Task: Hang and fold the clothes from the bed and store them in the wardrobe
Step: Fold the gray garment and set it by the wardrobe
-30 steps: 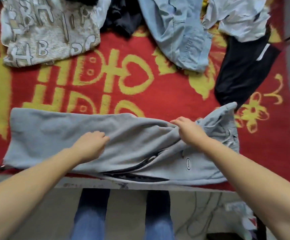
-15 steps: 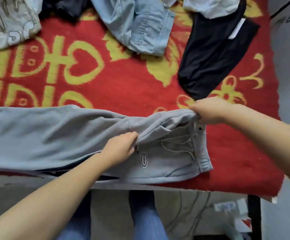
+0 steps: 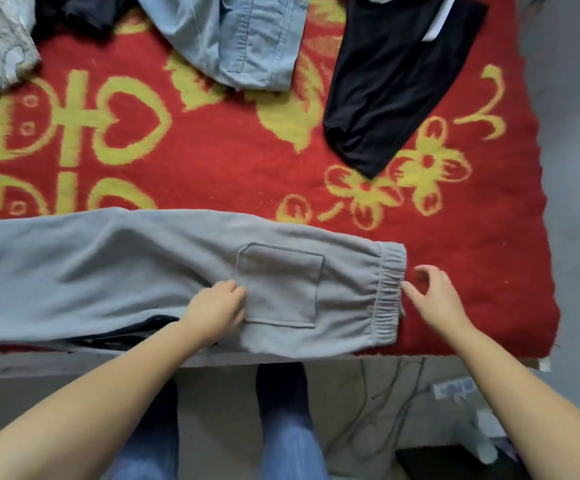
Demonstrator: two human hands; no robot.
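While grey sweatpants (image 3: 143,271) lie flat, left hand (image 3: 215,311) atop, right hand (image 3: 433,299) beside waistband.

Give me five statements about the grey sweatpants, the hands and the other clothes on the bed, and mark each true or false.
1. The grey sweatpants lie flat along the near edge of the bed, waistband to the right. True.
2. The right hand grips the waistband in a fist. False: its fingers are spread and loose, just beside the waistband.
3. The left hand rests on the sweatpants at the left edge of the patch pocket. True.
4. The black garment lies on top of the sweatpants. False: it lies apart, further up the red blanket.
5. The light blue denim garment is folded into a neat square. False: it lies loose and rumpled.
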